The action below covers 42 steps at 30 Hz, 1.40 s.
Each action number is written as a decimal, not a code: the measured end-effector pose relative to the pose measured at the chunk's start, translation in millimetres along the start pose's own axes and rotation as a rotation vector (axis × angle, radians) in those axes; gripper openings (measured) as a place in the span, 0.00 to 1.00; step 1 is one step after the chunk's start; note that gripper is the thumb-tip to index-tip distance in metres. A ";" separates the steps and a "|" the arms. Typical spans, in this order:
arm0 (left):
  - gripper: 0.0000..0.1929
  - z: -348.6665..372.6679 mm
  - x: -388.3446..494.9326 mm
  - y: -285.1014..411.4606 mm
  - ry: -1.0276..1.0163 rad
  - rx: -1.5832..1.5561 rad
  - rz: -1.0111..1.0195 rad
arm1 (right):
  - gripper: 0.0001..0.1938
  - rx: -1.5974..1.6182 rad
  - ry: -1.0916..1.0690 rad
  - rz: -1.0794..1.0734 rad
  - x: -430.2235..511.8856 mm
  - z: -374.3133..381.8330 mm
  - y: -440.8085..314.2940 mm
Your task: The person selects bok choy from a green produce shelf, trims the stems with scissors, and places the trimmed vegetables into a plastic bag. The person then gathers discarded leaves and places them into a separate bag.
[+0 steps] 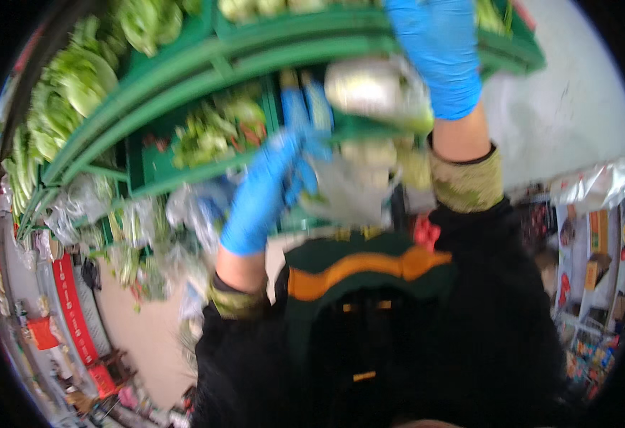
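Note:
My left hand [277,184], in a blue glove, is in front of the lower green crate with its fingers bent. They meet the edge of a translucent plastic bag [344,184], but blur hides whether they grip it. My right hand [438,51], also gloved in blue, reaches over the rim of the upper green crate [312,48]. The top of the picture cuts off its fingers, so I cannot see what they hold. Just below and left of it lies a pale Chinese cabbage [371,85], seemingly in clear plastic wrap.
Lettuce heads [79,80] fill the upper rack at left. A lower crate [184,179] holds loose leafy greens [213,131]. Bagged greens [141,219] hang or lie beneath. A white panel [558,107] stands right of the rack; shelves of goods [591,257] are farther right.

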State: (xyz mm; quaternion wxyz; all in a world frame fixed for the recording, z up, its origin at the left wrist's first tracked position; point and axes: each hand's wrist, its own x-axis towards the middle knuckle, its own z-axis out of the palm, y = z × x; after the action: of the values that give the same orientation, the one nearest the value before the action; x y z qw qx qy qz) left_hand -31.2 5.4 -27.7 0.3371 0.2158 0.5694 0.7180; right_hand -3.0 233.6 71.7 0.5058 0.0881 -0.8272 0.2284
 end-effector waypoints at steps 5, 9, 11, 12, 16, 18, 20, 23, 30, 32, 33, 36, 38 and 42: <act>0.24 16.7 -4.7 8.6 -0.031 -0.048 -0.026 | 0.13 1.010 -0.872 0.622 -146.1 11.4 19.0; 0.27 41.3 -6.9 25.5 -0.079 -0.038 -0.058 | 0.15 0.958 -0.939 0.794 -256.9 69.7 14.1; 0.29 50.4 -9.2 30.4 -0.073 0.036 -0.056 | 0.18 1.005 -0.987 0.966 -289.8 103.1 28.5; 0.29 52.7 -10.5 32.9 -0.087 0.048 -0.066 | 0.19 0.957 -0.972 0.889 -304.8 118.9 30.8; 0.31 56.5 -12.9 33.9 -0.205 -0.034 -0.063 | 0.19 0.592 -0.839 0.741 -348.4 180.8 13.7; 0.31 58.4 -18.7 36.0 -0.252 -0.023 -0.070 | 0.19 0.519 -0.885 0.722 -358.4 194.9 10.0; 0.31 61.9 -29.8 40.5 -0.255 -0.041 -0.114 | 0.19 0.492 -0.938 0.694 -359.0 202.5 8.1; 0.32 61.3 -40.2 45.9 -0.207 -0.041 -0.174 | 0.19 0.479 -0.996 0.649 -346.6 205.8 6.7; 0.34 36.1 -41.6 43.6 -0.048 0.163 0.054 | 0.18 0.485 -1.128 0.546 -305.5 181.3 -11.8; 0.34 28.6 -42.9 40.3 0.002 0.143 0.012 | 0.18 0.475 -1.174 0.481 -290.2 152.8 -14.1; 0.34 24.2 -42.4 37.3 0.023 0.132 -0.007 | 0.18 0.475 -1.186 0.446 -279.7 135.3 -15.1; 0.27 7.2 -31.2 20.2 0.106 0.143 0.056 | 0.19 0.543 -1.121 0.348 -235.8 79.2 -19.1; 0.24 -10.4 -15.6 7.9 0.166 0.032 0.103 | 0.20 0.617 -1.013 0.318 -205.6 38.8 -17.2; 0.22 -28.9 9.0 -15.6 0.201 -0.105 0.129 | 0.25 0.897 -0.473 0.665 -170.0 -35.9 8.1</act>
State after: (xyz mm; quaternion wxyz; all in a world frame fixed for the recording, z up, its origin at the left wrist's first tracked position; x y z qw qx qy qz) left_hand -53.7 -5.5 -50.9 0.2422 0.1612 0.5468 0.7851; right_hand 102.9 243.0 -66.0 0.1236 0.0780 -0.7236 0.6746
